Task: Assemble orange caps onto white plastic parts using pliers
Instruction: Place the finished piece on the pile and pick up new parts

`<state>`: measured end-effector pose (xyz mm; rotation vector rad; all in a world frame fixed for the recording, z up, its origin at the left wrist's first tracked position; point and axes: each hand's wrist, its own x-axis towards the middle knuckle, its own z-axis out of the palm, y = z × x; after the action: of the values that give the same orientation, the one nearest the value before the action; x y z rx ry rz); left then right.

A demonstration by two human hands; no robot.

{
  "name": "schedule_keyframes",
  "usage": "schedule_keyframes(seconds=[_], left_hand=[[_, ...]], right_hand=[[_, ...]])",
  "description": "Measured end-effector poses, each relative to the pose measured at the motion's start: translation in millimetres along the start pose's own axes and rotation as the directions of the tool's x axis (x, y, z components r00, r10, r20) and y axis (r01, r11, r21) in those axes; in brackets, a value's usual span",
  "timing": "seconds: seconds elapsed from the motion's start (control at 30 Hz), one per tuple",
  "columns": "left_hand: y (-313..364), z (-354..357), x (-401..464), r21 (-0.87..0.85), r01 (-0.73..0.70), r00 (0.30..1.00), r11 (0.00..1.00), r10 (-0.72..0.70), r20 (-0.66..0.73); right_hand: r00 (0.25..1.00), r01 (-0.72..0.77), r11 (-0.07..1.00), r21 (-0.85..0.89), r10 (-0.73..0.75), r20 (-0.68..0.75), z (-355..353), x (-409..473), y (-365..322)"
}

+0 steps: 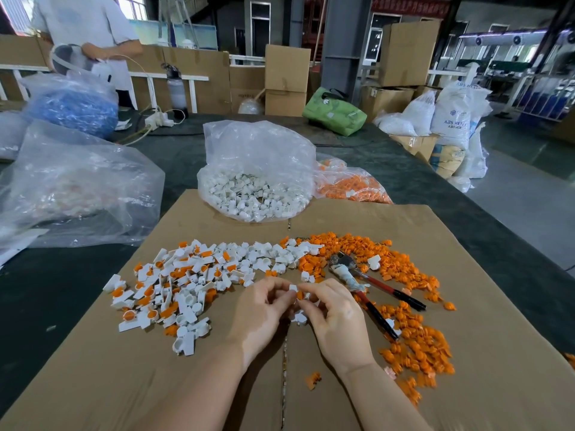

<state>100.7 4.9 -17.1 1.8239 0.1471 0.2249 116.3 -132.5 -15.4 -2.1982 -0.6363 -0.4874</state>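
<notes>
Both hands meet over the middle of the cardboard sheet (466, 306). My left hand (264, 309) pinches a small white plastic part (293, 288). My right hand (333, 312) pinches an orange cap (299, 295) right against that part, with another white piece (300, 318) showing under its fingers. The pliers (367, 289), with red and black handles, lie untouched on the cardboard just right of my right hand. Loose white parts, some with orange caps fitted (174, 287), spread to the left. A pile of loose orange caps (413, 343) lies to the right.
A clear bag of white parts (255, 185) and a bag of orange caps (351, 185) sit at the cardboard's far edge. Big plastic bags (71, 185) lie at left. A person (93, 29) stands at the far left. Boxes and sacks stand behind the table.
</notes>
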Motion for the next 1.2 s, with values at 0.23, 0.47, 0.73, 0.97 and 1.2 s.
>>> schedule_keyframes(seconds=[0.23,0.47,0.73,0.97,1.2], left_hand=[[0.5,-0.3,-0.2,0.001,0.003,1.000,1.000,-0.004,0.008],[0.8,-0.8,0.3,0.025,0.008,1.000,1.000,-0.008,-0.006],[2.0,-1.4,0.6,0.045,-0.007,1.000,0.999,0.007,0.001],[1.5,-1.2,0.1,0.018,0.004,1.000,1.000,-0.004,0.011],[1.4,-0.5,1.5,0.004,0.028,1.000,1.000,-0.028,-0.013]], right_hand=[[1.000,-0.010,1.000,0.000,0.010,0.008,0.3,0.2,0.2],[1.000,-0.013,1.000,-0.006,0.013,0.018,-0.2,-0.6,0.1],[1.000,0.007,1.000,-0.020,-0.007,0.009,-0.1,-0.2,0.1],[1.000,0.019,1.000,-0.014,-0.019,-0.001,1.2,-0.1,2.4],[0.999,0.009,0.999,-0.045,-0.011,-0.044,2.4,-1.9,3.2]])
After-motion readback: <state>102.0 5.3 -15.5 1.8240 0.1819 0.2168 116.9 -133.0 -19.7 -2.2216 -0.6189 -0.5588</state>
